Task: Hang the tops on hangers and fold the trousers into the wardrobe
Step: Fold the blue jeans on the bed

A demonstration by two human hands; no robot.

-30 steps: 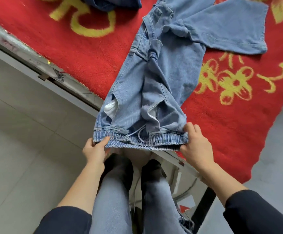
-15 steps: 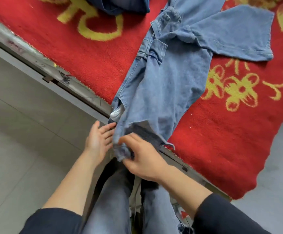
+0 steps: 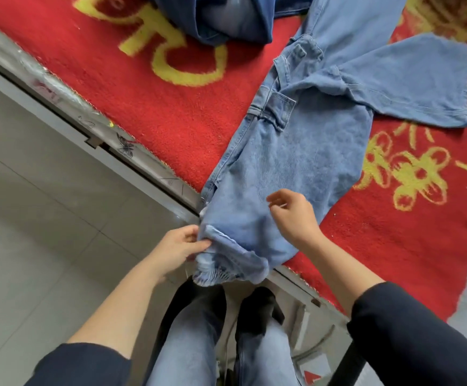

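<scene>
Light blue jeans (image 3: 304, 151) lie folded lengthwise on a red blanket, their elastic waistband (image 3: 226, 270) hanging over the table's near edge. One leg (image 3: 410, 82) splays out to the right. My left hand (image 3: 179, 246) pinches the waist fold at its left side. Just above the denim near the waist hovers my right hand (image 3: 293, 213), its fingers loosely curled and holding nothing.
The red blanket (image 3: 171, 101) with yellow patterns covers the table, whose grey metal edge (image 3: 110, 143) runs diagonally. A darker blue denim garment (image 3: 226, 20) lies at the top. Grey tiled floor (image 3: 32, 218) is on the left. My legs stand below the table edge.
The waist was spread between both hands, then folded in half sideways. My right hand has let go and lifted above the denim; my left hand now pinches the fold.
</scene>
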